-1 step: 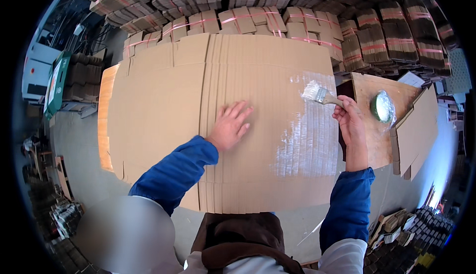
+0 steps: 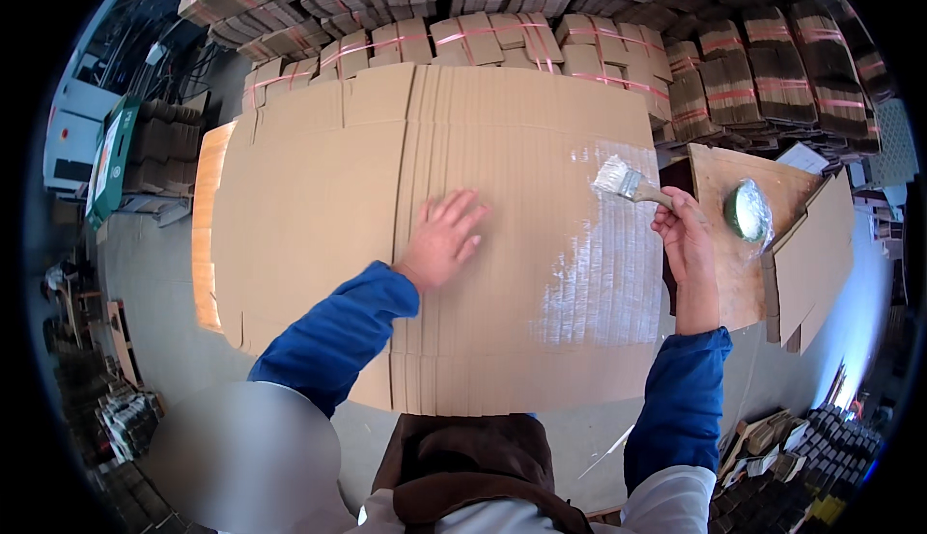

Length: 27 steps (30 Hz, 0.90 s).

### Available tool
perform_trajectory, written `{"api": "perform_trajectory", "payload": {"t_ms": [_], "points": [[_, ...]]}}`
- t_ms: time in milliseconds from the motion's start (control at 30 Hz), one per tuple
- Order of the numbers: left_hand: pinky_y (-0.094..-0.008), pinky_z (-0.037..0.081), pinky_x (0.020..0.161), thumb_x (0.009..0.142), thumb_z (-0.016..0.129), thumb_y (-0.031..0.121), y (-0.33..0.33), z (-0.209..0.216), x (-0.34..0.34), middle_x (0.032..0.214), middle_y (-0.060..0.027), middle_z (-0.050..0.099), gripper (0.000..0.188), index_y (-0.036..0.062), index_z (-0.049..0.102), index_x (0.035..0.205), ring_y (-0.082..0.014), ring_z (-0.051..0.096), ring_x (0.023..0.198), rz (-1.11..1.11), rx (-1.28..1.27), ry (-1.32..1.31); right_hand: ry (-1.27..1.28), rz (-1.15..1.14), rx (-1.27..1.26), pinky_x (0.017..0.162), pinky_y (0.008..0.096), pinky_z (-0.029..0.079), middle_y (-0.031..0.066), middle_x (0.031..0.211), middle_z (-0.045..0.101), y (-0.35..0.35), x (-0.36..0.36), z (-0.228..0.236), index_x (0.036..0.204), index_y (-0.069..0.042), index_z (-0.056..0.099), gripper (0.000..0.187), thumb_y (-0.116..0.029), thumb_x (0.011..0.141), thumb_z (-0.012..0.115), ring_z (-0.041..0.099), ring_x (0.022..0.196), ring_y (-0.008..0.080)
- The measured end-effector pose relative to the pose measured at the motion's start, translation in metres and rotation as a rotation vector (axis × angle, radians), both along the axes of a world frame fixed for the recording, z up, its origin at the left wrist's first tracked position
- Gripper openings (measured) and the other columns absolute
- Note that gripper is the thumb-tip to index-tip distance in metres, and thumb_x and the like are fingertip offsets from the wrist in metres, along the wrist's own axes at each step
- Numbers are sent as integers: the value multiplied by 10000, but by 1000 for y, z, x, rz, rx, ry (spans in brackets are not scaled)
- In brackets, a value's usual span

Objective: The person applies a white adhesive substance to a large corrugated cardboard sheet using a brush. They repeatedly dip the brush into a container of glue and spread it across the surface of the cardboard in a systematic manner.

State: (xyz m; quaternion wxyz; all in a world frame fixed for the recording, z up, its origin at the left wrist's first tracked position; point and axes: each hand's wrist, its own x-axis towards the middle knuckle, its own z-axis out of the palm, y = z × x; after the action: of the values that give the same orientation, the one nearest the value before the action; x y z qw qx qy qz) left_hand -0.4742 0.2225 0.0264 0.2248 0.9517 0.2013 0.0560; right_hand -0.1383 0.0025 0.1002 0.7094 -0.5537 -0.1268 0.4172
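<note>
My right hand (image 2: 684,235) grips the handle of a flat paintbrush (image 2: 630,184), its white-coated bristles over the upper part of a streaky white smear (image 2: 618,278) at the right end of a large corrugated cardboard sheet (image 2: 309,186). My left hand (image 2: 440,241) is palm down, fingers spread, over the sheet near its lengthwise creases. Blue sleeves (image 2: 336,336) cover my forearms. To my right, a green bowl (image 2: 746,211) with white contents and clear plastic about its rim sits on a wooden board (image 2: 713,273), beside loose cardboard pieces (image 2: 819,249). Beyond the sheet stand cardboard bundles (image 2: 597,63) bound with pink straps.
</note>
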Motion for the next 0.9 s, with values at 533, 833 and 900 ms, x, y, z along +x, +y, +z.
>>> {"api": "perform_trajectory", "payload": {"t_ms": [533, 833, 900], "points": [[-645, 150, 1161, 972, 501, 401, 76, -19, -116, 1631, -86, 233, 612, 165, 371, 1521, -312, 165, 1513, 89, 201, 188, 145, -116, 4, 773, 326, 530, 41, 843, 650, -3, -53, -19, 1142, -14, 612, 277, -255, 1007, 581, 619, 794, 137], [-642, 139, 1164, 968, 494, 401, 75, -21, -113, 1629, -90, 238, 614, 156, 378, 1519, -318, 170, 1510, 105, 177, 189, 137, -122, 11, 756, 325, 545, 54, 833, 664, -1, -54, -20, 1142, -4, 611, 282, -248, 1001, 592, 634, 783, 141], [-642, 136, 1164, 966, 498, 398, 74, -21, -113, 1630, -89, 236, 614, 158, 379, 1519, -317, 169, 1511, 109, 169, 193, 136, -117, 19, 754, 324, 546, 57, 834, 667, -1, -55, -22, 1135, -3, 615, 280, -247, 1001, 592, 636, 781, 142]]}}
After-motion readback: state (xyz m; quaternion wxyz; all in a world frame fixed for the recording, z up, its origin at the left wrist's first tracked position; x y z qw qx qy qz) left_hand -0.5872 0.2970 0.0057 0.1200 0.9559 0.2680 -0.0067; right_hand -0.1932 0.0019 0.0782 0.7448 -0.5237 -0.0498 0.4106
